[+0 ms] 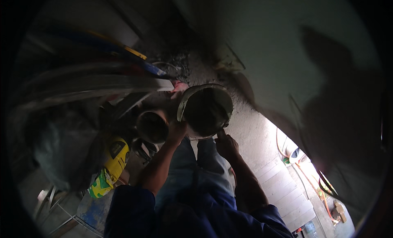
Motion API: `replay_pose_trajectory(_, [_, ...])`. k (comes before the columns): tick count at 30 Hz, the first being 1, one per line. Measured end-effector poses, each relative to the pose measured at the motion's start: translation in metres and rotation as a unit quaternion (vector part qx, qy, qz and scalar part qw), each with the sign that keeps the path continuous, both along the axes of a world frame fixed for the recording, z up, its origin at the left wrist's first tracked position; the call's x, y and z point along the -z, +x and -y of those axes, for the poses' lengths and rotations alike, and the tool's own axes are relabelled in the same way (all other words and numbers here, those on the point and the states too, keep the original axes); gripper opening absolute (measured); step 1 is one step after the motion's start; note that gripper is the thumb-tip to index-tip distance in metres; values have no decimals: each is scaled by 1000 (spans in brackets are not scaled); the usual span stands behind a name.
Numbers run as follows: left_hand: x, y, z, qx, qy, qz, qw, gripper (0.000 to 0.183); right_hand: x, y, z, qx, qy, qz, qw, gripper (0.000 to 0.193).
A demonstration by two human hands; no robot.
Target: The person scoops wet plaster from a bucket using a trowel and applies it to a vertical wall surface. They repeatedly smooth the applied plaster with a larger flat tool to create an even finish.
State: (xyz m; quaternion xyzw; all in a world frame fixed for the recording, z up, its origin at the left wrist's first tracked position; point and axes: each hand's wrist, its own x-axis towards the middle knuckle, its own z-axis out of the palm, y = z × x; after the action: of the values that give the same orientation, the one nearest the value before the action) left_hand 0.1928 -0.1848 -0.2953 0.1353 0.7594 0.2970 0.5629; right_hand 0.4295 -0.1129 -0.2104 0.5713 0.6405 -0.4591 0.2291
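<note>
A large round bucket [189, 102] with a pale rim and a dark inside is in front of my legs. My left hand [177, 130] is closed on its near left rim. My right hand [226, 145] is closed at the near right edge of the bucket, its fingertips in shadow. A smaller round container [151, 126], dark inside, stands just left of my left hand. What lies inside both is too dark to make out.
Long pale boards [135, 84] reach in from the left. A yellow and green packet [110, 166] lies at the lower left. Pale planks [284, 193] and an orange cable [323, 193] are on the floor at the right, beside a large pale panel [270, 53].
</note>
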Motion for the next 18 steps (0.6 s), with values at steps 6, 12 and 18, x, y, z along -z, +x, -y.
replay_pose_trajectory(6, [-151,-27,-17,-70,156,-35,985,43,-145,-38,-20,-58,51,-80,994,54])
replay_pose_trajectory(12, [-233,-61,-39,-108,332,-93,932,72,-212,-55,-80,-161,348,-12,923,55])
replay_pose_trajectory(18, [-297,-83,-66,-159,412,-25,897,75,-262,-105,-150,-260,336,13,905,35])
